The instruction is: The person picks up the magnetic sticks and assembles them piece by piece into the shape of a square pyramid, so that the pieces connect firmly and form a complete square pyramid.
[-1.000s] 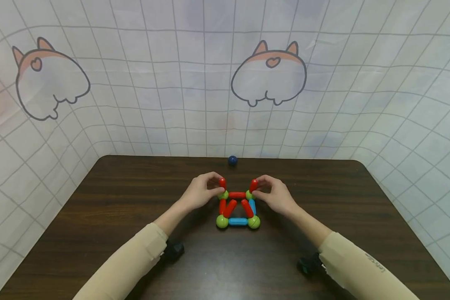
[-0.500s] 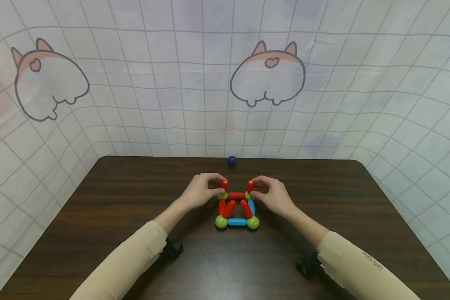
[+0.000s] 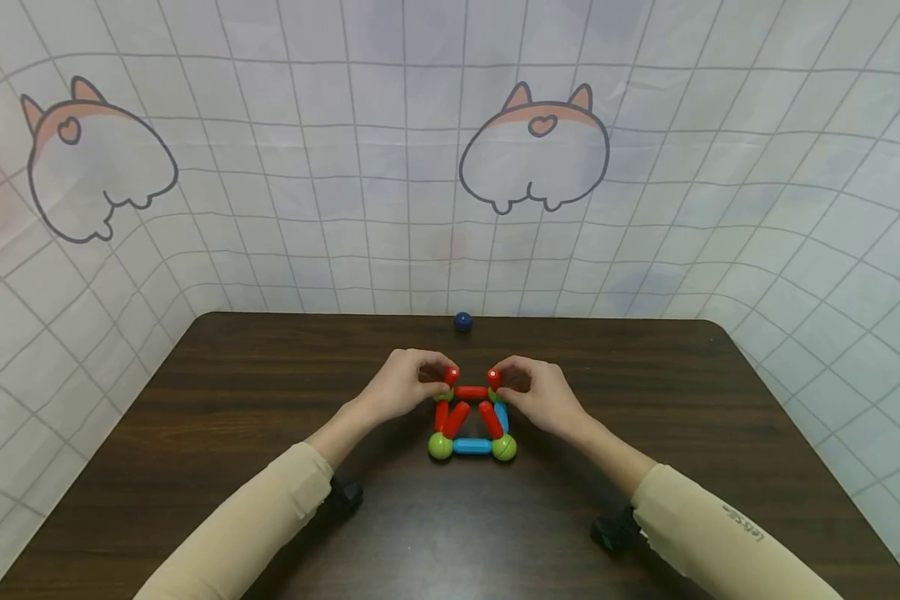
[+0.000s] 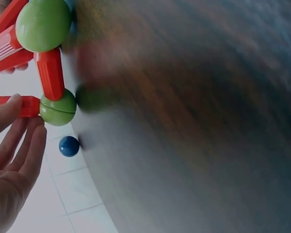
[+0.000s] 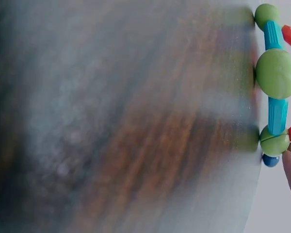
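Observation:
A square of magnetic rods and green balls lies on the table: a blue rod [image 3: 472,447] in front, a red rod [image 3: 472,392] at the back, a red left side [image 3: 441,416] and a blue right side [image 3: 502,416]. Two more red rods slant inward from the near green balls [image 3: 440,447]. With thumb and fingers my left hand [image 3: 403,387] pinches the far-left upright red rod [image 3: 452,375], which meets a green ball [image 4: 57,108]. Opposite it, my right hand [image 3: 543,396] pinches the far-right upright red rod [image 3: 493,379]. Both held rods lean toward each other, tips apart. Fingers partly cover the far balls.
Behind the square, near the table's back edge, sits a dark blue ball [image 3: 462,322]. A patterned white curtain [image 3: 330,183] rises behind the dark wooden table [image 3: 255,375]. Black wrist devices [image 3: 342,498] hang under both forearms.
Both hands have drawn slightly inward, tilting the two far red rods toward each other, so their tips are closer. The base square and the blue ball stay in place.

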`<act>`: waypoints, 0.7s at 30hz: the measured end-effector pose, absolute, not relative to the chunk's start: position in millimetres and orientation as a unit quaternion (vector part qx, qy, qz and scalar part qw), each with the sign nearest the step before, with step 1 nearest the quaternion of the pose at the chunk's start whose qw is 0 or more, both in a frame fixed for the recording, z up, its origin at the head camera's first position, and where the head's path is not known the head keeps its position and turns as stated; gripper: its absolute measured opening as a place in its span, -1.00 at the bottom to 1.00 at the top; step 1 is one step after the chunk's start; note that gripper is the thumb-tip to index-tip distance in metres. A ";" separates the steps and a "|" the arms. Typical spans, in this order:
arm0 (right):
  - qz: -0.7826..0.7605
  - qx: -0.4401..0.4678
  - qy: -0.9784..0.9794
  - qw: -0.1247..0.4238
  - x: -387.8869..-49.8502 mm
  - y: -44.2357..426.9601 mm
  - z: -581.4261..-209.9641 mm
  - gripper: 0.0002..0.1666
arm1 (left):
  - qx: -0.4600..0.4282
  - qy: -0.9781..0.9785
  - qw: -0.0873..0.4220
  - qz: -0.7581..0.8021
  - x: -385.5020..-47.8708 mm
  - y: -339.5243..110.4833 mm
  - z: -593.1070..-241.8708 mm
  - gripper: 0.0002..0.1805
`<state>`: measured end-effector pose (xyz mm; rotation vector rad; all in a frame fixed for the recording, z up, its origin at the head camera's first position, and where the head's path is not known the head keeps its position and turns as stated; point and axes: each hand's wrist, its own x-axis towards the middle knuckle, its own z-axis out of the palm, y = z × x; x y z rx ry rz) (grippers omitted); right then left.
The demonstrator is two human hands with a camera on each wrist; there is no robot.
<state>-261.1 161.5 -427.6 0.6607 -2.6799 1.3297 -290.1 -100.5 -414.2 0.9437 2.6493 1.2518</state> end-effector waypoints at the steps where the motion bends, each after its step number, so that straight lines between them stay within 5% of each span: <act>1: 0.432 0.223 -0.873 0.039 -260.6 161.4 -427.4 -0.71 | 0.307 0.861 0.033 0.404 -289.7 -100.2 -413.8 -0.77; 21: 0.375 0.290 -0.878 0.063 -250.8 153.3 -421.1 -0.74 | 0.342 0.863 0.033 0.370 -281.5 -97.8 -411.9 -0.75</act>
